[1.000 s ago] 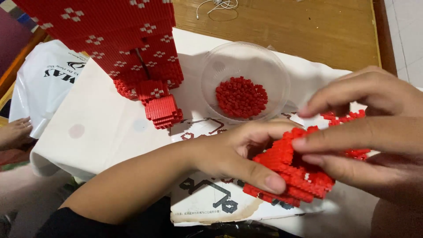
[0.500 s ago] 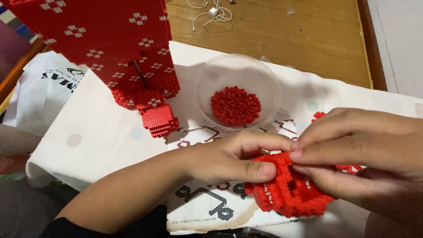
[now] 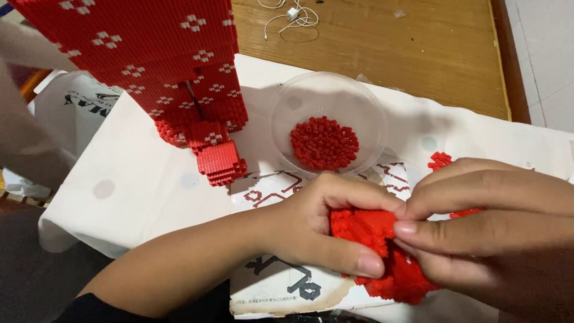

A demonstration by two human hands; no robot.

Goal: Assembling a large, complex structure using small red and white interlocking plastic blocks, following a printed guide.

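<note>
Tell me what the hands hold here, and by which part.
Both hands, left hand and right hand, hold one red brick piece; the grip is on its upper edge, between thumbs and fingers.

white printed bag (image 3: 78, 107) far left, printed instruction sheet (image 3: 281, 287) under hands

I'm at home, it looks like, on a hobby spot rather than a workbench. A white cloth (image 3: 149, 197) is spread over a wooden floor (image 3: 382, 54), with a white charger cable (image 3: 287, 18) lying loose on the boards and pale tiles (image 3: 547, 54) beyond them. A printed white bag (image 3: 72, 113) and a printed sheet (image 3: 275, 281) lie on the cloth.
</note>
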